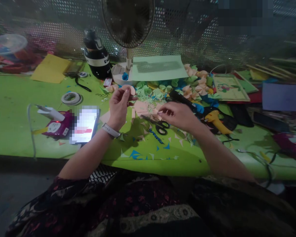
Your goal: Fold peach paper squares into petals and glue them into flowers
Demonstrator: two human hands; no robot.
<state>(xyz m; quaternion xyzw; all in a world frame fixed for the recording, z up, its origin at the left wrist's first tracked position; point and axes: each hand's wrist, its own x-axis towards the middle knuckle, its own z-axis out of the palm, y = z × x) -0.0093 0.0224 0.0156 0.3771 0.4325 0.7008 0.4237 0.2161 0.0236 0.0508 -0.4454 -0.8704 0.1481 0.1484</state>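
My left hand (120, 103), with a pale watch strap at the wrist, pinches a small rounded piece of peach paper (132, 90) above the table. My right hand (177, 113) is low over the scraps, its fingertips drawn together beside peach paper pieces (141, 108). Whether anything is between those fingertips I cannot make out. Black-handled scissors (160, 126) lie just below and left of the right hand. Beyond both hands spreads a heap of curled green and peach paper shapes (160, 92).
Left on the green table (17, 115) are a lit phone (86, 126), a purple power strip (60, 126), a tape roll (71, 98) and a black bottle (97, 57). A fan (128, 19) stands behind. At right lies a yellow glue gun (218, 121).
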